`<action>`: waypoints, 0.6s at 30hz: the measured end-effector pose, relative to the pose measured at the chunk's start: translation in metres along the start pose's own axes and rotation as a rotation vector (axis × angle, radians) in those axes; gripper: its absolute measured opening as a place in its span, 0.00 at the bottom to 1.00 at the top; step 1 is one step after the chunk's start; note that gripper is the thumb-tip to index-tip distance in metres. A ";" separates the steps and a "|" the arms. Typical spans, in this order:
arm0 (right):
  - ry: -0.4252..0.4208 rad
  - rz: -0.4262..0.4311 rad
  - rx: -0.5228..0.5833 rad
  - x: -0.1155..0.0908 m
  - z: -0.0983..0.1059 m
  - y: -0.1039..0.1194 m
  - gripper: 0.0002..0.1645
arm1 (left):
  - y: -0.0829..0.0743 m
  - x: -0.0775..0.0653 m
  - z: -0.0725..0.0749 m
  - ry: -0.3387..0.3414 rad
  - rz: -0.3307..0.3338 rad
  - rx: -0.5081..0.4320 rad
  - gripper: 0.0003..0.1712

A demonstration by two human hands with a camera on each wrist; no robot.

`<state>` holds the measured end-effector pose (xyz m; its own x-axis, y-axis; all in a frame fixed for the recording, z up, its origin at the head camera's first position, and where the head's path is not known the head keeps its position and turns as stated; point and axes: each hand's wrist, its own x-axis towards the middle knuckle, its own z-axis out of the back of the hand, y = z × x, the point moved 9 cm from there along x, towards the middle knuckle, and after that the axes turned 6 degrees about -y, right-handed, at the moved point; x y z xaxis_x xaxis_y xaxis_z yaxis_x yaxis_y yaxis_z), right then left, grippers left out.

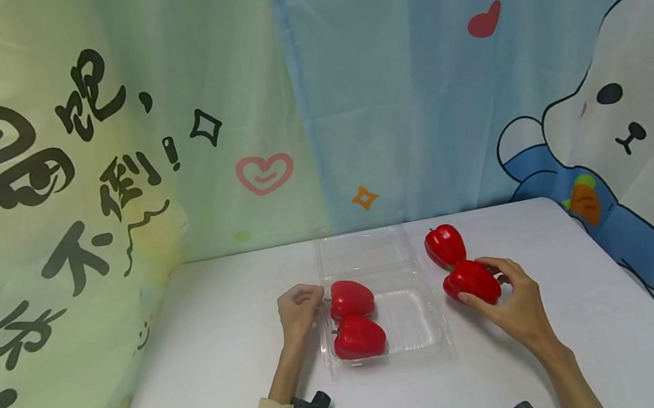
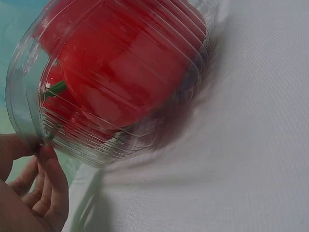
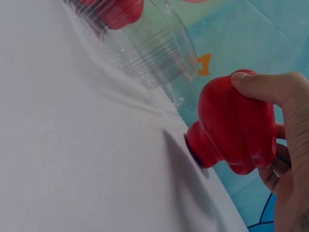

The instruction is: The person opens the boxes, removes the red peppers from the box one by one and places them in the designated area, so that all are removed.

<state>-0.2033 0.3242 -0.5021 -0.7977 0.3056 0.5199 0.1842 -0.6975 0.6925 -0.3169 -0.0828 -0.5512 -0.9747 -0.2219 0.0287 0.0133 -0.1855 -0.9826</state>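
A clear plastic clamshell box stands on the table with its lid folded back. My left hand pinches the box's left rim between thumb and fingertips, as the left wrist view shows. Inside, along the left side, lie two red bell peppers, one farther back and one nearer. To the right of the box, my right hand grips another red bell pepper, held above the table. Just behind it, a further red bell pepper sits on the table.
The open lid lies toward the back edge of the white table. A printed curtain hangs right behind the table and along its left side. Each wrist wears a dark camera, the left one close to the tabletop.
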 end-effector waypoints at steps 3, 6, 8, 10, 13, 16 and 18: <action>-0.008 -0.009 -0.009 0.000 0.002 -0.003 0.47 | 0.001 0.000 -0.001 0.003 0.005 0.000 0.11; -0.014 -0.019 -0.020 -0.001 0.004 -0.005 0.47 | 0.001 0.001 -0.001 0.005 0.005 -0.003 0.11; -0.016 -0.027 -0.026 -0.001 0.005 -0.008 0.47 | 0.000 0.001 -0.001 0.006 0.004 -0.006 0.11; -0.014 -0.035 -0.033 -0.001 0.007 -0.010 0.48 | 0.000 0.001 -0.001 0.007 0.002 -0.008 0.10; -0.010 -0.045 -0.043 -0.002 0.008 -0.014 0.48 | 0.000 0.001 -0.001 0.007 0.003 -0.010 0.10; -0.007 -0.055 -0.054 -0.001 0.009 -0.019 0.48 | 0.000 0.001 -0.001 0.006 0.009 -0.007 0.10; -0.007 -0.057 -0.061 -0.001 0.010 -0.021 0.48 | 0.000 0.001 -0.001 0.006 0.005 -0.007 0.10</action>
<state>-0.2006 0.3448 -0.5124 -0.8015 0.3507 0.4844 0.1027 -0.7172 0.6892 -0.3176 -0.0823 -0.5515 -0.9760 -0.2167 0.0227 0.0165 -0.1775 -0.9840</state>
